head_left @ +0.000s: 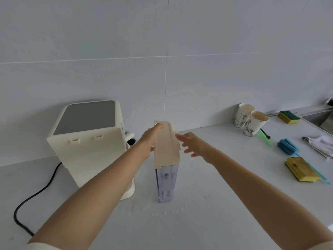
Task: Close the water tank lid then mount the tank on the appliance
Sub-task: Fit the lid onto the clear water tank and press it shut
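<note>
Standing: the water tank is upright on the white counter, just right of the appliance, not mounted on it.
Lid: the cream lid is raised on end above the clear tank body, not shut.
Left hand: the left hand rests against the left side of the lid, fingers reaching its top edge; how firmly it grips I cannot tell.
Right hand: the right hand is open with fingers spread, just right of the lid, fingertips near its edge.
Appliance: cream box with a grey top, black cord trailing left and near.
Far right: two paper cups, sponges, a blue brush.
</note>
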